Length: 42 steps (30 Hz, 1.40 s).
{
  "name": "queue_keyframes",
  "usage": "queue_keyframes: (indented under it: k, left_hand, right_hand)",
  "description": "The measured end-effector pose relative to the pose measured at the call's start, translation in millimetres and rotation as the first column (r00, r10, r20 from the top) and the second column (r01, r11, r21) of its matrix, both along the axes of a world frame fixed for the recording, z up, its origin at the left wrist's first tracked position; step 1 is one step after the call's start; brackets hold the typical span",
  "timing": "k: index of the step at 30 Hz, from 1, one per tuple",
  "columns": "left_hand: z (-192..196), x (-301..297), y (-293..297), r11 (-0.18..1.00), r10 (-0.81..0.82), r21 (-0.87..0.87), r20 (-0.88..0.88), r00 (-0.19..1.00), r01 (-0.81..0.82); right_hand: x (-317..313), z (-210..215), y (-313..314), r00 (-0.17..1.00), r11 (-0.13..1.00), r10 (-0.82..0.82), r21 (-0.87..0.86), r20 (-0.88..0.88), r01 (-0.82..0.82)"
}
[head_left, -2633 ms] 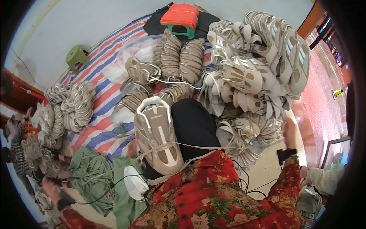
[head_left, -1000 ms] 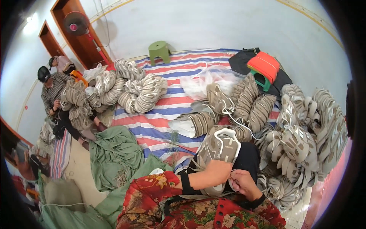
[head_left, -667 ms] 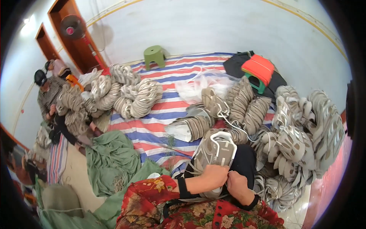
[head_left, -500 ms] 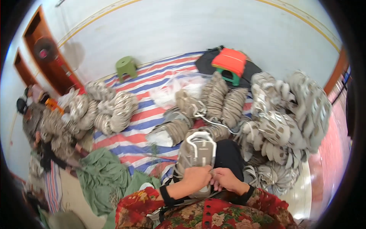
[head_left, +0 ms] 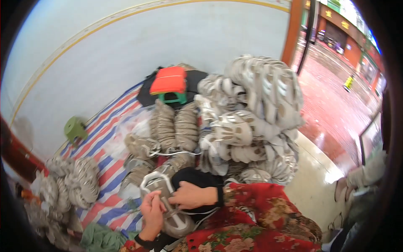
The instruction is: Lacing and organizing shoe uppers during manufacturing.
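A beige shoe upper (head_left: 177,224) with white trim round its opening lies tilted against my dark-clad leg. Over its upper part, my left hand (head_left: 152,212) is raised with thumb and fingers pinched together; anything between them is too small to make out. My right hand (head_left: 194,196) reaches across from the right, its fingers curled down at the middle of the upper. Whatever its fingertips grip is hidden. A thin white lace (head_left: 206,216) trails over my lap beside the upper.
Strung bundles of beige shoe uppers (head_left: 256,122) pile up on the right, more (head_left: 84,185) at left. Striped sheeting (head_left: 98,157) covers the floor. A green stool (head_left: 75,129) and an orange-topped stool (head_left: 168,80) stand near the wall. A doorway opens at right; somebody's leg (head_left: 365,174) shows there.
My view has swung right, bringing the doorway in. My hands, together over the upper before, are now apart, the left one raised with its fingertips up and the right one reaching across the upper.
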<state>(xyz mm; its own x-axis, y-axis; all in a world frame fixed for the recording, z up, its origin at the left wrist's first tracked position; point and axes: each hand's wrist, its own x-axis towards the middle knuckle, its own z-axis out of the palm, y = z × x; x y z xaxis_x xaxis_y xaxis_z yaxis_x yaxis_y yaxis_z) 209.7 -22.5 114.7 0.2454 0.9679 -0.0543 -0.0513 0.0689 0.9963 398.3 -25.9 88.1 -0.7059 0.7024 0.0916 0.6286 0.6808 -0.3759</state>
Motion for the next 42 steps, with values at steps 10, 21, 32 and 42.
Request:
queue_keyframes:
  k: [10, 21, 32, 42]
  left_hand:
    - [-12, 1, 43, 0.683, -0.380, -0.017, -0.862, 0.335, 0.730]
    - [-17, 28, 74, 0.413, -0.590, -0.312, -0.807, -0.009, 0.856]
    - [50, -27, 39, 0.897, -0.087, 0.239, -0.730, 0.678, 0.372]
    - [-17, -11, -2, 0.953, 0.114, 0.298, -0.508, 0.854, 0.050]
  right_hand:
    - [12, -24, 2, 0.993, 0.962, 0.080, 0.269, -0.084, -0.055]
    - [7, -41, 8, 0.982, 0.930, 0.088, 0.367, -0.167, -0.021]
    - [-5, -20, 15, 0.851, 0.995, -0.057, -0.097, -0.522, 0.007]
    - [47, 26, 7, 0.397, 0.533, -0.710, -0.812, -0.582, -0.237]
